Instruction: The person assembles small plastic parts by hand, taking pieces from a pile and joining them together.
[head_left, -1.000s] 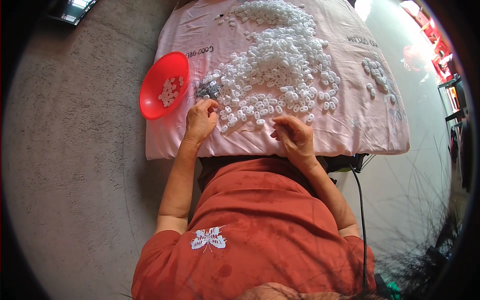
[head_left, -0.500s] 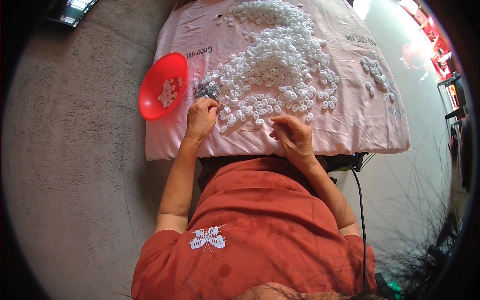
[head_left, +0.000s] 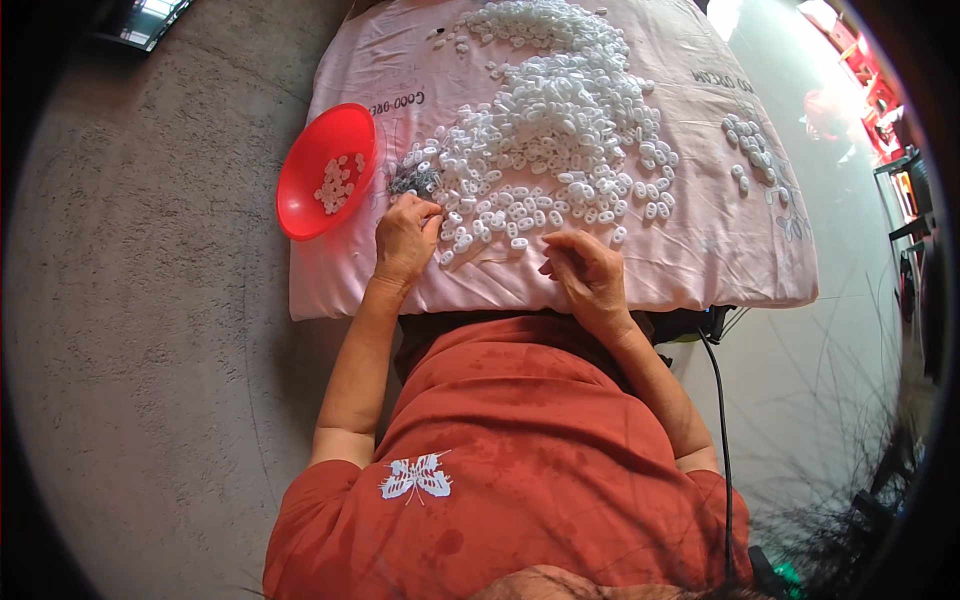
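Observation:
A large heap of small white oval plastic pieces with two holes each [head_left: 560,110] spreads over the pink cloth [head_left: 690,240]. My left hand [head_left: 406,240] is closed at the heap's near left edge, its fingertips touching a small grey tangle of thin, wiry-looking bits [head_left: 415,180]. What those fingers pinch, if anything, is hidden. Just in front of the nearest white pieces, my right hand [head_left: 590,280] hovers or rests with its fingers curled and thumb pressed in. Anything held there is too small to make out.
A red bowl [head_left: 300,205] with several white pieces inside stands tilted at the cloth's left edge. A smaller group of white pieces [head_left: 752,143] lies to the right. A black cable [head_left: 722,430] hangs down right of my body.
My left hand has shifted very slightly to the right beside the grey tangle. The right hand stays in place.

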